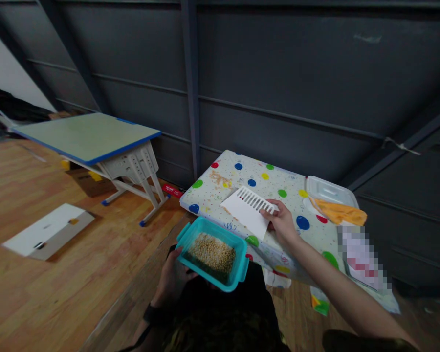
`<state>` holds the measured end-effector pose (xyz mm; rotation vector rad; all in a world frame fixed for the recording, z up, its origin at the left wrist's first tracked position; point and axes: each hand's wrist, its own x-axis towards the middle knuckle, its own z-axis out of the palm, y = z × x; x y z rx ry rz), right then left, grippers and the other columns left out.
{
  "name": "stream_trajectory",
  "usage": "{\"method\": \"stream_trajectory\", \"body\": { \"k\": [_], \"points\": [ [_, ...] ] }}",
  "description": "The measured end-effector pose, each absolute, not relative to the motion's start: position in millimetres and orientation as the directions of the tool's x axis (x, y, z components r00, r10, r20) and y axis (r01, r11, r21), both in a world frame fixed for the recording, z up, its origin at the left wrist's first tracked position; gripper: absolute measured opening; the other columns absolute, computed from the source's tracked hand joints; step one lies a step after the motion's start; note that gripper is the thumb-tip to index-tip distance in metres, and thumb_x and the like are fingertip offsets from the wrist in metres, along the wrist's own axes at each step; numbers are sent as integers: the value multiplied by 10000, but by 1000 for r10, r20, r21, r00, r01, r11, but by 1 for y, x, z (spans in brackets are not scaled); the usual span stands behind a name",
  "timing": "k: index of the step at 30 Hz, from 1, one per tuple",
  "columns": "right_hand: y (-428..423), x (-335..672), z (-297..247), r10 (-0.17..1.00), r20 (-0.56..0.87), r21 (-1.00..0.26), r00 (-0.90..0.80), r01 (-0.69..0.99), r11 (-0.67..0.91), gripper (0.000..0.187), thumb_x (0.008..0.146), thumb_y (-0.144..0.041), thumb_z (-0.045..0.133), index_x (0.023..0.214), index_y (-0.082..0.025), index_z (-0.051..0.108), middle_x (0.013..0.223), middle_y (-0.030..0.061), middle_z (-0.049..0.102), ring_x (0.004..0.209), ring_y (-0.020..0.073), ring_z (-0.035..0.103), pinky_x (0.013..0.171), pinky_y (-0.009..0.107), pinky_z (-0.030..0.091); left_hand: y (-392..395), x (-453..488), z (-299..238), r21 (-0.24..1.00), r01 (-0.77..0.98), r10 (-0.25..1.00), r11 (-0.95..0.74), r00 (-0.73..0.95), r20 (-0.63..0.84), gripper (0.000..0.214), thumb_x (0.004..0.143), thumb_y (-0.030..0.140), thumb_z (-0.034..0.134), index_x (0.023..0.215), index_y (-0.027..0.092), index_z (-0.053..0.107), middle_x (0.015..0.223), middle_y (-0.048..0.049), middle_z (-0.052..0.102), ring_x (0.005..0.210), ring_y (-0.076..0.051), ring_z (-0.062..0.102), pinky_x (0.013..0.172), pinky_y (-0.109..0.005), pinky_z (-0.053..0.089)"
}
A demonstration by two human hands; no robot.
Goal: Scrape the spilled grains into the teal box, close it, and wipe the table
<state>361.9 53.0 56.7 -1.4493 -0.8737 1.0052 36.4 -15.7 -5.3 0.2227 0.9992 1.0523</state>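
Observation:
My left hand (173, 277) grips a teal plastic container (238, 266) from below, just off the near edge of a small table. The container holds a layer of pale beans (212, 252). My right hand (283, 225) is closed on a white slotted plastic scraper (247, 210), which is held flat over the table's polka-dot cloth (242, 173), its edge close to the container's rim. A small scatter of beans (220, 180) lies on the cloth behind the scraper.
A clear plastic lid (328, 189) and an orange cloth (339, 212) lie at the table's far right. A blue-edged desk (84, 137) stands to the left on the wood floor, with a flat white box (46, 231) nearby. A dark panelled wall (297, 73) runs behind.

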Motion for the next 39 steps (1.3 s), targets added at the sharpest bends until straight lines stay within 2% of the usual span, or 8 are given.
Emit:
{"method": "stream_trajectory", "body": {
  "k": [3, 8, 17, 22, 27, 34, 39],
  "points": [
    [39, 353, 55, 926, -113, -993, 359, 3, -122, 597, 564, -452, 842, 1068, -285, 569, 741, -5, 702, 533, 191, 605, 434, 281, 447, -15, 36, -7, 600, -620, 820, 506, 129, -558, 427, 826, 386, 637, 1217, 220, 594, 1123, -96, 758, 1068, -346, 713, 893, -523, 562],
    [21, 338, 48, 924, -69, -994, 376, 50, -94, 580, 597, -489, 844, 1081, -309, 580, 738, 13, 717, 568, 230, 639, 461, 319, 478, -13, 35, -6, 590, -636, 811, 497, 99, -576, 265, 846, 337, 606, 1081, 216, 597, 962, -54, 753, 923, -298, 735, 866, -508, 574],
    [2, 320, 49, 949, -47, -996, 313, 63, -70, 573, 634, -495, 858, 1108, -295, 607, 808, 52, 755, 660, 244, 692, 562, 351, 553, -13, 37, -2, 581, -635, 809, 510, 125, -574, 313, 862, 371, 584, 1129, 208, 597, 1007, -73, 765, 1003, -331, 728, 899, -525, 561],
    [38, 341, 63, 920, 42, -999, 390, 23, 36, 645, 592, -491, 887, 1119, -247, 606, 772, 24, 739, 614, 214, 658, 527, 314, 518, -11, 33, -3, 602, -618, 812, 506, 107, -573, 353, 857, 355, 567, 1180, 213, 582, 1047, -79, 776, 1026, -330, 730, 888, -525, 566],
    [92, 359, 57, 887, 102, -995, 450, 29, 100, 692, 546, -492, 898, 1112, -224, 602, 794, 21, 741, 655, 214, 664, 559, 311, 514, -4, 17, -6, 605, -618, 814, 503, 103, -572, 321, 853, 365, 586, 1139, 226, 628, 1085, -76, 789, 1053, -342, 727, 883, -516, 571],
    [130, 351, 50, 934, 136, -986, 332, 137, 95, 655, 589, -472, 852, 1140, -208, 616, 773, 27, 727, 639, 210, 646, 557, 309, 491, 4, 1, 1, 617, -620, 817, 485, 70, -572, 421, 791, 402, 653, 1177, 233, 654, 1126, -88, 791, 1158, -378, 686, 938, -538, 554],
    [126, 340, 56, 966, 53, -990, 254, 142, 17, 651, 587, -458, 846, 1132, -199, 603, 717, 12, 706, 574, 198, 623, 509, 299, 475, 4, -1, 1, 633, -625, 836, 457, 59, -545, 429, 802, 398, 660, 1201, 244, 639, 1105, -92, 792, 1143, -378, 692, 948, -547, 549]
  ]
}}
